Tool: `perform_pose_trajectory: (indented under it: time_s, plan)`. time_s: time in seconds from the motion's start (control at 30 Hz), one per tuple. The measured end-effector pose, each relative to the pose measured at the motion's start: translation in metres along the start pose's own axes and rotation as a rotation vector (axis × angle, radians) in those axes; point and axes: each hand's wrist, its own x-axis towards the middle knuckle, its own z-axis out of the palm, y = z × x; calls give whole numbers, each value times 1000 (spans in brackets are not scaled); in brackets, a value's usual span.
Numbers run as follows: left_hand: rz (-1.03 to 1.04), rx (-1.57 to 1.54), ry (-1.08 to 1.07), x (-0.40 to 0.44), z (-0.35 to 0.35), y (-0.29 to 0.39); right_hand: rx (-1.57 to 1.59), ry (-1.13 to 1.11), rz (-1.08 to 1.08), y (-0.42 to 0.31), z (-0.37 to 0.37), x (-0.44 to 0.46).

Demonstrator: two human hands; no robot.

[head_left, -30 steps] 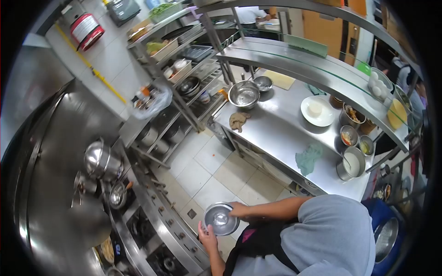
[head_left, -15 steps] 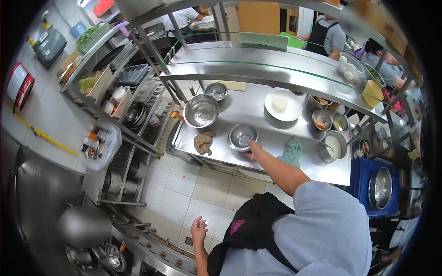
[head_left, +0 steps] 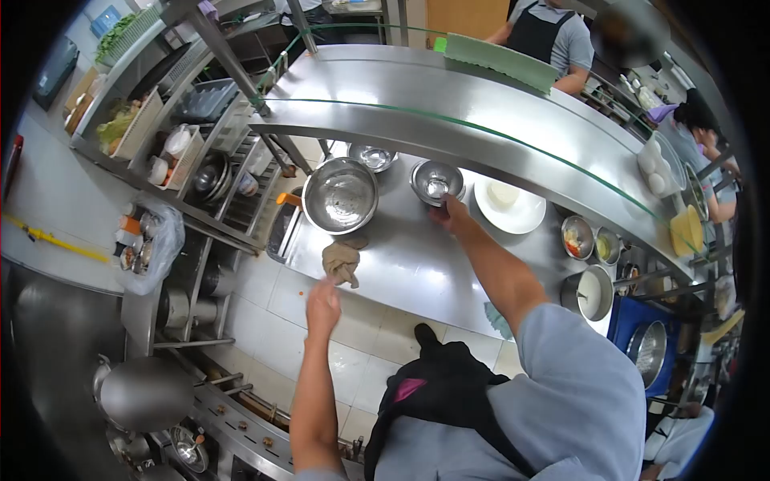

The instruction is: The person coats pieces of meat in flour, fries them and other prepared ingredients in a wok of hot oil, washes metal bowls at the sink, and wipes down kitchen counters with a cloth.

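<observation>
My right hand (head_left: 451,215) grips the near rim of a small steel mixing bowl (head_left: 435,183), which is on or just above the steel table (head_left: 393,268), left of a white plate (head_left: 525,219). A round white block (head_left: 503,196) lies on that plate. My left hand (head_left: 323,305) is at the table's front edge, just below a crumpled brown cloth (head_left: 341,263). Motion blurs its fingers, so I cannot make out whether they touch the cloth. Behind the cloth stands a large steel bowl (head_left: 340,196), with a smaller steel bowl (head_left: 373,156) behind it.
A raised steel shelf (head_left: 385,88) spans the table's back. Toward the right are a bowl of chopped food (head_left: 577,237), a pot of white liquid (head_left: 589,293) and a green cloth (head_left: 497,321). A loaded rack (head_left: 176,152) stands left. A co-worker (head_left: 549,40) is beyond the shelf.
My right hand has moved the small mixing bowl back, away from the table's front edge. My left hand has risen from over the floor to beside the brown cloth. The camera view has shifted.
</observation>
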Motion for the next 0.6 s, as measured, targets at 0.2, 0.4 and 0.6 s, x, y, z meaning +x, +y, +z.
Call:
perform_pose_trajectory:
  time_s: [0.2,0.4,0.6]
  plan:
    - [-96,51,240,68,69,-19,-1300,146,-1192,27,-168,-121]
    - [-265,94,223,37,136,43,-1956,14,-882,97,-278,-196]
    - [-269,-81,315,0,140,50,-2028,-430,-999,111,-103,-132]
